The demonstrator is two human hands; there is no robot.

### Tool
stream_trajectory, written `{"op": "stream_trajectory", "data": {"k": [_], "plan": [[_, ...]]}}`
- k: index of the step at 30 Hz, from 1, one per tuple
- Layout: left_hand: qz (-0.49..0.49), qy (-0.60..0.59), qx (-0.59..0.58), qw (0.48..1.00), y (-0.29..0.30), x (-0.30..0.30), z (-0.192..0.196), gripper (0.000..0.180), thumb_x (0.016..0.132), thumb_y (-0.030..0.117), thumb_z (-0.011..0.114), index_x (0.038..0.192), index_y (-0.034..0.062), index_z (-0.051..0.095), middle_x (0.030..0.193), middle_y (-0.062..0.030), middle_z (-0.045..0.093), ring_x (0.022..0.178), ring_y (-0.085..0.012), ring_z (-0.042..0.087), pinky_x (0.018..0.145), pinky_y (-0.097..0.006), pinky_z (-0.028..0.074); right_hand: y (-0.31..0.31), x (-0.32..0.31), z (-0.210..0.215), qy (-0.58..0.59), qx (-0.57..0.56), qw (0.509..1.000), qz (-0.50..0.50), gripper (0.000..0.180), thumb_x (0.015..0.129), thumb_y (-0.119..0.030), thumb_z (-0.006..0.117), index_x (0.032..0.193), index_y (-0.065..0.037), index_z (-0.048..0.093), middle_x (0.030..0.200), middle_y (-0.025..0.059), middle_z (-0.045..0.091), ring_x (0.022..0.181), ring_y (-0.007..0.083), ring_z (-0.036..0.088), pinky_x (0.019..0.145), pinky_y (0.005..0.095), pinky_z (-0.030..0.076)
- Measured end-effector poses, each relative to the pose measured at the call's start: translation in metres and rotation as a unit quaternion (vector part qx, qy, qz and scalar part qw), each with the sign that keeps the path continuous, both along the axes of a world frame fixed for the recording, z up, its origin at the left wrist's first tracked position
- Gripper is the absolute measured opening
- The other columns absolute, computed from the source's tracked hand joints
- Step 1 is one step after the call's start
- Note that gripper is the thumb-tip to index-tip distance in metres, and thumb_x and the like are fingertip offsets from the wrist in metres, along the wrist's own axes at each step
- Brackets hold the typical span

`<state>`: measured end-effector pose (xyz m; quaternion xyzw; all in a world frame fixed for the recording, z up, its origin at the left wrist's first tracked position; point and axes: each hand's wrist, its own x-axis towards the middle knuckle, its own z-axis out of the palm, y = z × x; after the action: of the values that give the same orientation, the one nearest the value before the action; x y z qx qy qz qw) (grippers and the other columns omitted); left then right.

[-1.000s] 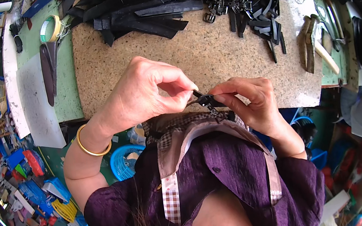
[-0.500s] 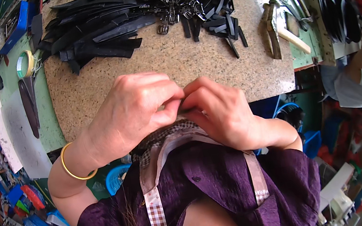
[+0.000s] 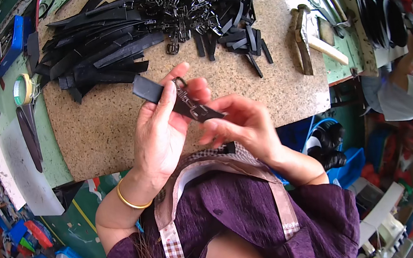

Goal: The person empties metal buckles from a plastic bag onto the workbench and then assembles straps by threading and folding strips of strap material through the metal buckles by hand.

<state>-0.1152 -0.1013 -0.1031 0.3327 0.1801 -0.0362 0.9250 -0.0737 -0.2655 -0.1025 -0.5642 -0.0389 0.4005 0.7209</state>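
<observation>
So we've got a flat black strap [image 3: 148, 88] with a dark metal buckle [image 3: 198, 111] on it, up over the near part of our speckled slab [image 3: 104, 140]. Our left hand [image 3: 161, 134] holds it between thumb and fingers, palm turned up. Our right hand [image 3: 249, 122] is narrowed around the strap's lower end, though we can't tell if it's actually pinching. Beyond, long black strips [image 3: 99, 43] lie left of a heap of buckles [image 3: 186, 6], and a hammer [image 3: 304, 41] sits at the right.
</observation>
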Motion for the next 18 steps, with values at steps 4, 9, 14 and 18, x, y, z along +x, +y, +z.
{"op": "stream_trajectory", "data": {"k": [4, 9, 14, 18], "plan": [[-0.025, 0.043, -0.043, 0.998, -0.001, 0.007, 0.009, 0.043, 0.100, 0.029, 0.037, 0.136, 0.0061, 0.035, 0.103, -0.0112, 0.058, 0.096, -0.0193, 0.057, 0.088, -0.034, 0.046, -0.022, 0.043, -0.004, -0.480, -0.290, 0.825, -0.076, 0.011, 0.077, -0.006, 0.070, 0.086, -0.005, 0.064, 0.078, 0.0059, 0.064, 0.062, 0.0127, 0.063, 0.050, 0.0243, 0.052], [-0.120, 0.030, -0.012, 0.992, 0.007, 0.002, -0.002, 0.041, 0.100, 0.028, 0.037, 0.134, 0.0046, 0.037, 0.094, -0.0098, 0.057, 0.085, -0.0159, 0.055, 0.081, -0.031, 0.046, -0.031, 0.075, -0.008, -0.603, -0.447, 0.661, 0.012, 0.015, 0.079, -0.019, 0.068, 0.082, -0.005, 0.063, 0.078, 0.0080, 0.061, 0.060, 0.0255, 0.062, 0.055, 0.0346, 0.048], [-0.145, 0.004, 0.119, 0.982, 0.013, -0.003, -0.002, 0.034, 0.099, 0.017, 0.041, 0.130, 0.0049, 0.036, 0.099, -0.0151, 0.059, 0.069, -0.0118, 0.054, 0.070, -0.028, 0.047, -0.033, 0.066, -0.002, -0.555, -0.373, 0.740, 0.061, 0.010, 0.076, -0.010, 0.069, 0.084, -0.005, 0.066, 0.082, 0.0069, 0.063, 0.065, 0.0229, 0.064, 0.060, 0.0316, 0.050], [-0.143, 0.010, 0.105, 0.984, 0.017, -0.008, -0.003, 0.031, 0.098, 0.015, 0.043, 0.127, 0.0071, 0.035, 0.114, -0.0228, 0.057, 0.077, -0.0152, 0.061, 0.073, -0.029, 0.049, -0.039, 0.050, 0.000, -0.572, -0.368, 0.732, 0.043, 0.010, 0.074, -0.003, 0.068, 0.084, -0.003, 0.067, 0.087, 0.0055, 0.065, 0.073, 0.0217, 0.065, 0.066, 0.0294, 0.052]]}}
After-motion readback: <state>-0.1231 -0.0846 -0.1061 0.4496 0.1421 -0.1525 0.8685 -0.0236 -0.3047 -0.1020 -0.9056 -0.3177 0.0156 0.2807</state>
